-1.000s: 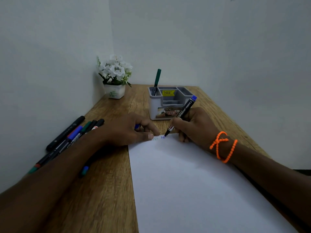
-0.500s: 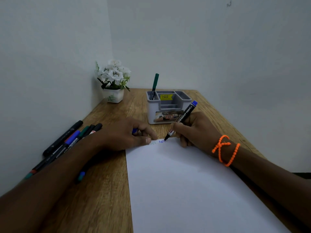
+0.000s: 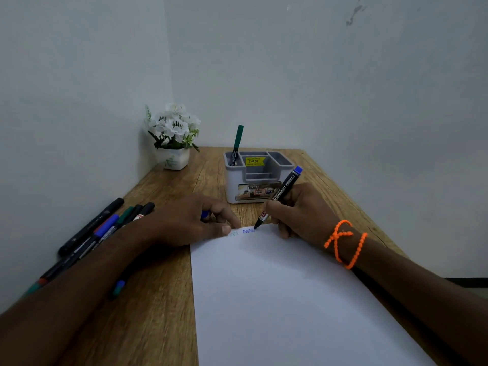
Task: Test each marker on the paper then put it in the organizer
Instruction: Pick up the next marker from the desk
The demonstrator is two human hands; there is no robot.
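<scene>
The right hand (image 3: 298,210) pinches the marker (image 3: 281,195), tip down on the paper (image 3: 277,299), drawing a blue zigzag: the test step. The left hand (image 3: 190,220) grips the cap (image 3: 204,214) (only a blue bit shows). Next I'd cap it, then lift it to the organizer (image 3: 232,186) just beyond that grip.

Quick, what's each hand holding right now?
Left hand: holds a blue cap, thumb pressing the paper.
Right hand: grips the blue marker, writing.

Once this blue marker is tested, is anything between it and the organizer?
Nothing visible. The blue marker in the right hand is just in front of the organizer, with only bare desk between; a green marker fills its back-left compartment.
</scene>
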